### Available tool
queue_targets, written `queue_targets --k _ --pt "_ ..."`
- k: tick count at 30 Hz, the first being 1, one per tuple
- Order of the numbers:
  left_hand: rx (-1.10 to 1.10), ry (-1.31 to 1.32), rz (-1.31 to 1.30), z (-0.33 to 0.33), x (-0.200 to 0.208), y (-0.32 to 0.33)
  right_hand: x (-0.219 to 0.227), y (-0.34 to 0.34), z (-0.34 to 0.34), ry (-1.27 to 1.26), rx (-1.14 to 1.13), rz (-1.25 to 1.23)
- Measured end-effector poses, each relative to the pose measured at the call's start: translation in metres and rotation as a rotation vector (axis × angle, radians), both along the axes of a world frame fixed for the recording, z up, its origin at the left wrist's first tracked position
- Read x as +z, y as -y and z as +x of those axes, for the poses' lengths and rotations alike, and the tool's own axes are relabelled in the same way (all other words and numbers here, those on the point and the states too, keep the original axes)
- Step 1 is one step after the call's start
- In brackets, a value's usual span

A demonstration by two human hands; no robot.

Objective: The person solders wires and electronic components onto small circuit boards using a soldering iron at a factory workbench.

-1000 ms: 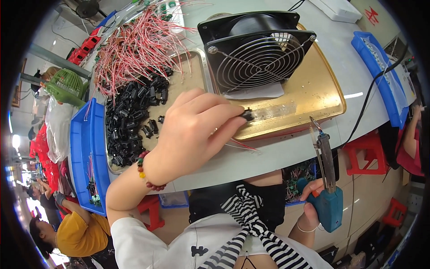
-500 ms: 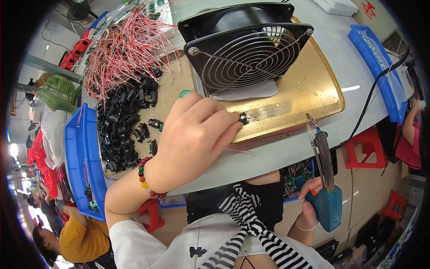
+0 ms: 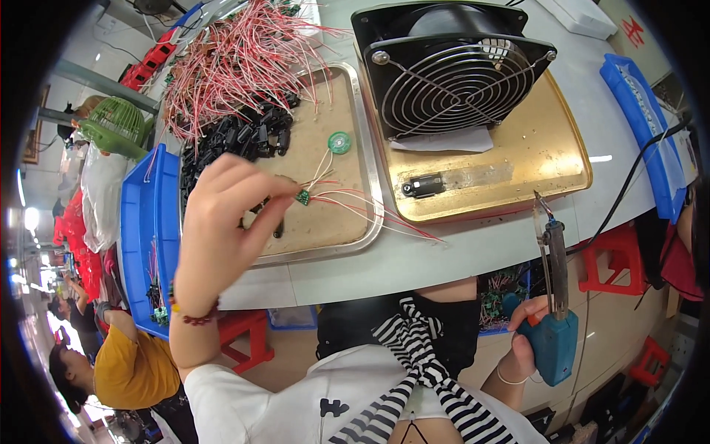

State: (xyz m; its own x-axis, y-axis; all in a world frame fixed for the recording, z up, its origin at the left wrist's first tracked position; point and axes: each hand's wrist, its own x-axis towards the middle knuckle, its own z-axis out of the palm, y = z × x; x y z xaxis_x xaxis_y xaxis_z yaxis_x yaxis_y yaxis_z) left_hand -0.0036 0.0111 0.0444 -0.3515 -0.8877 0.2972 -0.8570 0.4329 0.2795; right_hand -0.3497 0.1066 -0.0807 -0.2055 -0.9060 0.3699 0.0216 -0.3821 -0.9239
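Between the thumb and forefinger of my left hand (image 3: 229, 222) is a small green circuit board (image 3: 302, 197) with red and white wires. It is held over the metal tray (image 3: 373, 170); a pale wire pair runs from near it to a round green disc (image 3: 339, 142) lying in the tray. My right hand (image 3: 521, 337) grips a teal soldering gun (image 3: 555, 333), its tip pointing up by the front right corner of the gold box lid (image 3: 532, 163). A small black plastic housing (image 3: 424, 186) lies on the lid's front left, apart from both hands.
A black fan with a wire guard (image 3: 462, 81) stands on the gold lid. Red and white wires (image 3: 237, 66) heap at the back left, above black housings (image 3: 244, 137). Blue bins flank the table, left (image 3: 144, 222) and right (image 3: 643, 126). A co-worker in yellow (image 3: 137, 359) sits at left.
My left hand has left the black housing on the lid, moved left over the tray and taken hold of the wired circuit board. My right hand still holds the soldering gun.
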Motion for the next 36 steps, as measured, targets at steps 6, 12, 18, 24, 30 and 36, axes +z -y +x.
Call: queue_targets --k 6,12,18,24,30,36 --pt "0.116 0.179 0.304 0.037 -0.033 -0.03 -0.004 0.008 0.002 -0.034 0.053 0.0" --pt "0.234 0.068 0.072 0.023 -0.061 -0.035 0.0 0.004 0.005 -0.053 0.021 0.02" --pt "0.171 -0.208 0.055 0.009 -0.045 -0.025 -0.003 0.003 0.005 -0.08 0.022 0.003" --pt "-0.207 -0.165 -0.115 -0.06 -0.009 0.022 -0.002 0.004 0.005 0.012 0.024 0.008" --pt "-0.322 -0.173 -0.155 -0.102 -0.029 0.047 -0.003 -0.001 -0.001 0.034 0.023 0.04" --pt "-0.336 -0.122 -0.179 -0.109 -0.039 0.055 -0.006 -0.002 -0.009 0.008 0.007 0.079"
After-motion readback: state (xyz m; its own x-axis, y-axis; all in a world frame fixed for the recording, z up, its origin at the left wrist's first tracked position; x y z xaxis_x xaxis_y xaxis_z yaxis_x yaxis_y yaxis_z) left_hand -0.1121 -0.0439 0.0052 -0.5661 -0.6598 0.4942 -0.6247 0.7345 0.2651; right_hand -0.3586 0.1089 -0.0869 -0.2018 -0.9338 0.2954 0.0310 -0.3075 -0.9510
